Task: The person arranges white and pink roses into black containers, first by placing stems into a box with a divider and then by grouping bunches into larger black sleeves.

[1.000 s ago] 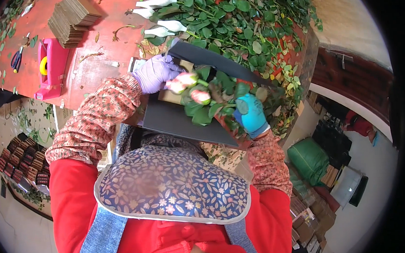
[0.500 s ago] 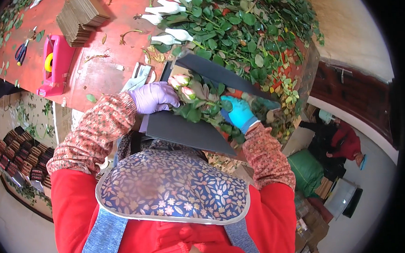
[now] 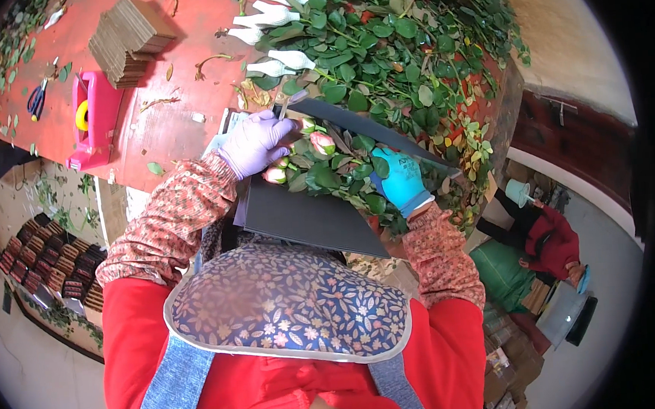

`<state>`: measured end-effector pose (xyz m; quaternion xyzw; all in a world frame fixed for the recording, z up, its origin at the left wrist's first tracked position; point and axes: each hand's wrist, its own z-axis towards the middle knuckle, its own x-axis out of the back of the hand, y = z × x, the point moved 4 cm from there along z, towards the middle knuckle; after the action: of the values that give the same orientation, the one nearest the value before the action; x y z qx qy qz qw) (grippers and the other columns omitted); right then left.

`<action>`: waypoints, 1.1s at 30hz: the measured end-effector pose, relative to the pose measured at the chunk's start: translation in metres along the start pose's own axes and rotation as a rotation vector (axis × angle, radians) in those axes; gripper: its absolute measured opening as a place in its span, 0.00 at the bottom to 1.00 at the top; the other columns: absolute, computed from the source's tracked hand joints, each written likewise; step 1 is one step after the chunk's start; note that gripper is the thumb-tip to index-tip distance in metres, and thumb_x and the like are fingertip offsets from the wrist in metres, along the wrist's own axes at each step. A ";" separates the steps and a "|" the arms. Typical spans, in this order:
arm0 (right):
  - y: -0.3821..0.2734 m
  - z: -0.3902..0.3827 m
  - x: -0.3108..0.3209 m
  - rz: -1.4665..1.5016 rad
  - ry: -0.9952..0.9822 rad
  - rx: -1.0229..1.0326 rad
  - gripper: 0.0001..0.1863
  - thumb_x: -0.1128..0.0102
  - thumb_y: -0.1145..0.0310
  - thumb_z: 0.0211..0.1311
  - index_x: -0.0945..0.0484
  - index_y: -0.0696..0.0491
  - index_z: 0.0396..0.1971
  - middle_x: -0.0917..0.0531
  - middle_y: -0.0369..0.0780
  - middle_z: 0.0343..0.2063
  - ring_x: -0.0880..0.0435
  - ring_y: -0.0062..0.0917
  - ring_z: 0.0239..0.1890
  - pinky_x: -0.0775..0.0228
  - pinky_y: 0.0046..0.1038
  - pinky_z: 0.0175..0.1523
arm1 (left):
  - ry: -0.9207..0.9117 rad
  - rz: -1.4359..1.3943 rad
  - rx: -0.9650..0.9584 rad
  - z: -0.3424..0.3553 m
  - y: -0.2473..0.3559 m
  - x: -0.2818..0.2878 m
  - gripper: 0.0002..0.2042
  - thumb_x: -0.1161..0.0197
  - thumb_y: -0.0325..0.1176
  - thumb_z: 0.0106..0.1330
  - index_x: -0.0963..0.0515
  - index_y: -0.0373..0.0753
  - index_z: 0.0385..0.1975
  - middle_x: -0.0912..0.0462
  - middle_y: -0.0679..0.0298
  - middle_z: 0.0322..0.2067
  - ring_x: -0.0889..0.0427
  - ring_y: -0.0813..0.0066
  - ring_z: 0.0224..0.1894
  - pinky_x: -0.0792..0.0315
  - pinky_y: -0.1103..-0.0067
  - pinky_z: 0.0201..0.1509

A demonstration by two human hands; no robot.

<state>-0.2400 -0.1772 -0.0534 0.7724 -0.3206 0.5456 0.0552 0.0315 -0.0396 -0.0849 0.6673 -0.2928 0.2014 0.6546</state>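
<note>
Several pink-and-white roses (image 3: 322, 142) with green leaves lie between the two sides of a black stand (image 3: 309, 217). My left hand (image 3: 255, 144), in a lilac glove, is at the flower heads. Its fingers are bent together beside a small brown patch; what they pinch is hard to make out. In a blue glove, my right hand (image 3: 402, 179) closes round the leafy rose stems, farther right between the sides. Just beyond the stand is a heap of leafy stems (image 3: 407, 42), with white net-covered buds (image 3: 289, 59) at its left end.
A pink tape dispenser (image 3: 96, 121), blue-handled scissors (image 3: 37, 101) and a stack of folded cardboard (image 3: 129, 43) are on the red table (image 3: 179, 101). Behind at right, a person (image 3: 555, 239) in red is near a green sack (image 3: 498, 269). Cartons (image 3: 513, 358) stand below.
My left hand has lifted and turned at the flower heads, its fingers now bent inward. More rose heads show beside it. My right hand keeps its place at the stems. The person behind has shifted.
</note>
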 end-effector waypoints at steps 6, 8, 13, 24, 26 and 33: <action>-0.001 0.009 -0.015 -0.086 0.031 0.169 0.19 0.37 0.69 0.55 0.22 0.52 0.48 0.18 0.46 0.35 0.18 0.43 0.35 0.26 0.44 0.37 | 0.086 -0.020 0.121 -0.003 -0.002 -0.004 0.24 0.29 0.34 0.59 0.26 0.45 0.57 0.21 0.59 0.41 0.20 0.55 0.44 0.25 0.65 0.48; 0.003 0.012 -0.027 -0.098 -0.177 0.109 0.24 0.38 0.69 0.57 0.24 0.50 0.56 0.16 0.45 0.38 0.17 0.42 0.37 0.24 0.42 0.40 | 0.034 0.152 0.028 0.000 0.005 -0.003 0.24 0.30 0.35 0.59 0.25 0.48 0.57 0.21 0.61 0.39 0.20 0.57 0.43 0.25 0.65 0.46; 0.001 -0.003 -0.003 -0.189 0.089 0.205 0.28 0.40 0.69 0.61 0.28 0.47 0.64 0.15 0.43 0.43 0.16 0.39 0.40 0.22 0.38 0.44 | 0.057 0.300 -0.202 0.002 0.021 0.003 0.16 0.29 0.35 0.55 0.17 0.51 0.45 0.23 0.66 0.34 0.22 0.61 0.39 0.25 0.66 0.41; -0.001 -0.014 0.005 0.020 0.208 0.123 0.20 0.38 0.66 0.57 0.21 0.48 0.52 0.17 0.45 0.26 0.19 0.42 0.26 0.27 0.45 0.32 | 0.119 0.191 -0.181 0.004 0.016 0.002 0.21 0.27 0.34 0.54 0.20 0.42 0.50 0.17 0.64 0.45 0.21 0.61 0.50 0.25 0.68 0.52; -0.004 0.001 0.000 0.047 0.159 0.054 0.14 0.40 0.64 0.59 0.20 0.48 0.45 0.17 0.46 0.26 0.18 0.43 0.28 0.27 0.46 0.33 | 0.092 0.033 0.015 0.003 0.013 0.004 0.27 0.25 0.37 0.53 0.23 0.41 0.54 0.18 0.62 0.45 0.21 0.59 0.50 0.26 0.68 0.54; -0.011 0.024 -0.004 0.034 -0.074 -0.010 0.10 0.40 0.61 0.57 0.16 0.49 0.35 0.16 0.46 0.25 0.15 0.44 0.29 0.25 0.44 0.35 | 0.110 0.147 0.051 0.007 0.022 0.004 0.21 0.32 0.45 0.62 0.21 0.39 0.50 0.18 0.58 0.42 0.21 0.56 0.49 0.27 0.66 0.53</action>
<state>-0.2155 -0.1776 -0.0638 0.7863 -0.3379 0.5159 0.0378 0.0194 -0.0465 -0.0665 0.6484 -0.2992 0.2926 0.6360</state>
